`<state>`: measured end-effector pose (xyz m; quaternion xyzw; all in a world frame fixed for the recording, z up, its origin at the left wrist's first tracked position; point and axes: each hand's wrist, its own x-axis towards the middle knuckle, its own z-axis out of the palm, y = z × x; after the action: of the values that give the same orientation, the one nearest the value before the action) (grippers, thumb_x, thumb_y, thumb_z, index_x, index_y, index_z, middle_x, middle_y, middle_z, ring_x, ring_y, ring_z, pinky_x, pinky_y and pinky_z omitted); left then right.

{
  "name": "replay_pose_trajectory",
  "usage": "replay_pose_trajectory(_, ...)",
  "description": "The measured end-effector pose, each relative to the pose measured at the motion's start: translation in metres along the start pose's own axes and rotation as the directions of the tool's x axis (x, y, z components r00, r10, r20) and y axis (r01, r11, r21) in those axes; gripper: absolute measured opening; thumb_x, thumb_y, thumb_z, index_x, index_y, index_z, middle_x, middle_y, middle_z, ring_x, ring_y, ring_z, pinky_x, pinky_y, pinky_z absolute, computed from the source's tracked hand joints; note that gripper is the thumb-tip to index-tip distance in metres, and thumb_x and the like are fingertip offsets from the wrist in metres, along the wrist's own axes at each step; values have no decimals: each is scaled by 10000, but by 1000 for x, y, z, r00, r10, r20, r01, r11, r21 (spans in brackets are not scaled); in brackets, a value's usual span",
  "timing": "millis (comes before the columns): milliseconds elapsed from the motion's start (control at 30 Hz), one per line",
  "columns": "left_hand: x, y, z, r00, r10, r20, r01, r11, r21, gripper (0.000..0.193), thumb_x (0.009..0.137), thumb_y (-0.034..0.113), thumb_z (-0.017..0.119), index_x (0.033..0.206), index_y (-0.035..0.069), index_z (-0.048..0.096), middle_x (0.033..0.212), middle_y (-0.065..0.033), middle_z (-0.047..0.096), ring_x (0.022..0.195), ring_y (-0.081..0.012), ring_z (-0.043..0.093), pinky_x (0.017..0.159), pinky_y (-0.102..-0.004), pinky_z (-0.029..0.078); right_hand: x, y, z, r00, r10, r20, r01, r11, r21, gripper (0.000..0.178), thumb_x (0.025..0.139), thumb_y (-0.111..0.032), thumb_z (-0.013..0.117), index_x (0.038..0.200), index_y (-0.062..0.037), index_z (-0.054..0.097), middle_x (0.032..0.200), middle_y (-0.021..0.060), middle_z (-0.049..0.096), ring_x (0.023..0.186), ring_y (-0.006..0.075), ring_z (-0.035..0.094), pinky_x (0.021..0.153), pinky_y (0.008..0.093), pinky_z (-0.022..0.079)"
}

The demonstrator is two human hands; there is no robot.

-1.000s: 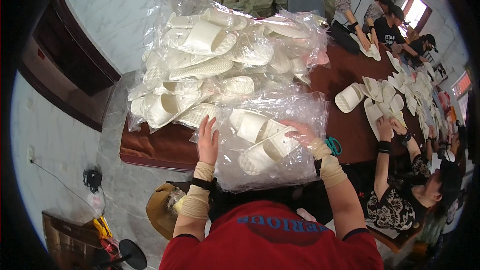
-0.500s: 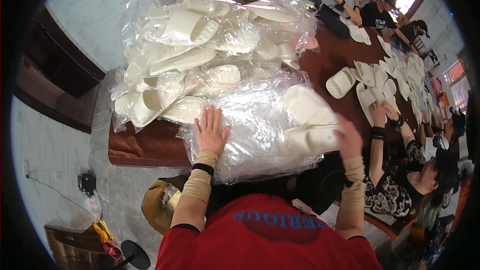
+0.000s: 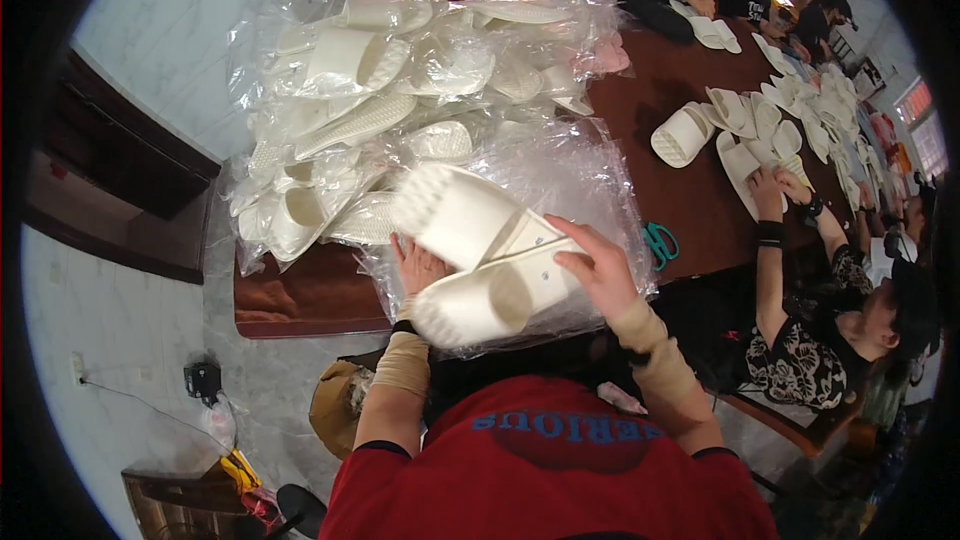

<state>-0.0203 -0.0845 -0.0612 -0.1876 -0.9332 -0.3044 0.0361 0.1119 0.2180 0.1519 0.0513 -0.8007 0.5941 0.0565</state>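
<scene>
A pair of white slide slippers hangs over a stack of clear plastic bags, toes to the left. My right hand pinches both by their heel ends, thumb on top. Beneath the toe ends, my left hand lies on the bags with its fingers stretched out; the slippers cover part of it. Beyond the hands is a heap of bagged white slippers.
Teal-handled scissors lie right of the bags on the brown table. Loose white slippers spread along its right side. A co-worker handles slippers at the right. A cardboard box stands on the floor.
My right hand has brought the slipper pair leftward from the right side of the bags, and the toes now point left. The scissors have come into sight. My left hand remains on the bags.
</scene>
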Motion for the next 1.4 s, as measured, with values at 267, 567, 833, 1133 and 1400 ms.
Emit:
replay_pose_trajectory(267,20,62,-28,997,26,-74,2,936,352,630,935,397,534,1496,190,335,1596,-54,218,1482,-278,151,1163,-584,55,5,129,-20,969,45,-242,-150,887,-437,433,855,-154,653,1281,-131,579,1061,179,600,970,361,590,843,429,473)
replay_pose_trajectory(567,7,141,-61,935,352,33,-352,936,1,280,825,110,655,1105,115,662,1231,-48,619,1099,-285,550,940,-414,399,0,107,-49,946,-174,-272,-41,770,-636,311,846,-128,655,1153,-81,641,1053,163,603,992,343,579,837,422,472)
replay_pose_trajectory(833,-5,230,-43,869,494,-21,-495,868,-37,464,784,244,729,1208,108,596,1196,-75,592,1100,-278,537,899,-409,405,-50,163,-132,902,64,-427,-410,440,-799,392,792,-96,694,1170,-103,590,1053,159,564,1012,373,550,842,463,489)
replay_pose_trajectory(1133,12,177,-34,835,533,135,-546,834,81,767,781,360,711,1441,122,402,1453,-86,458,1286,-276,467,1023,-415,375,-50,162,-120,918,100,-384,-386,452,-804,578,763,-144,751,1288,-76,519,1099,198,520,1042,389,522,861,468,489)
replay_pose_trajectory(1400,22,159,-108,800,534,273,-571,817,76,621,826,198,703,1396,124,469,1381,-124,520,1248,-308,508,1034,-420,402,-49,171,-123,917,174,-358,-398,420,-816,606,770,-126,724,1324,-60,489,1087,194,532,1033,380,538,859,461,493)
